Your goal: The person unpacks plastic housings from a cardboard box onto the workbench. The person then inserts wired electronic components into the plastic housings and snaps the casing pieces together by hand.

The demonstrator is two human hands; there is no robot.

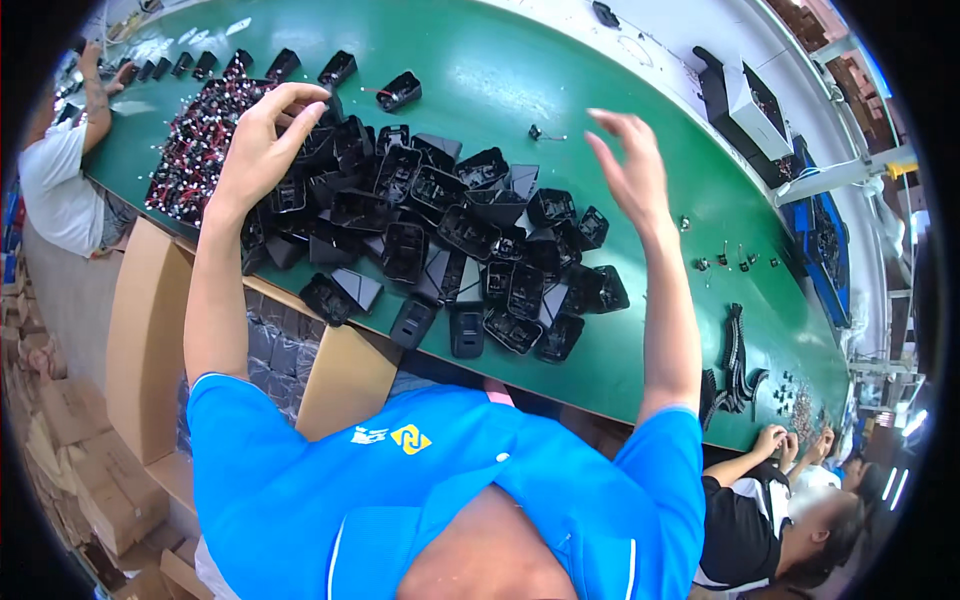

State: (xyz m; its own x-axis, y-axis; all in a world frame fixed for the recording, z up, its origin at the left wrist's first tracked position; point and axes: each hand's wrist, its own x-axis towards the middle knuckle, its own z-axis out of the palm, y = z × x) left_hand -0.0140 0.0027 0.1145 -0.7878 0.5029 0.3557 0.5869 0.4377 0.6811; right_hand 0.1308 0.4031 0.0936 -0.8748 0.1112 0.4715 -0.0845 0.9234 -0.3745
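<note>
My left hand [268,140] hovers at the left of a heap of black plastic housings [470,230], between it and a pile of small parts with red wires [205,140]. Its fingers curve and the thumb stands slightly apart, close to the dark housings; I make out nothing held. Over the green tabletop, right of the heap, my right hand [635,170] is open, thumb and fingers apart and nothing in it. A small wired part [545,133] lies just left of it. Many housings show hollow insides; a few lie with their smooth backs up.
An open cardboard box [150,330] with wrapped dark pieces stands below the table's near edge at left. Single housings [400,90] sit along the far side. Black strips [736,350] and small parts [722,258] lie at right. Co-workers [70,180] sit at both ends.
</note>
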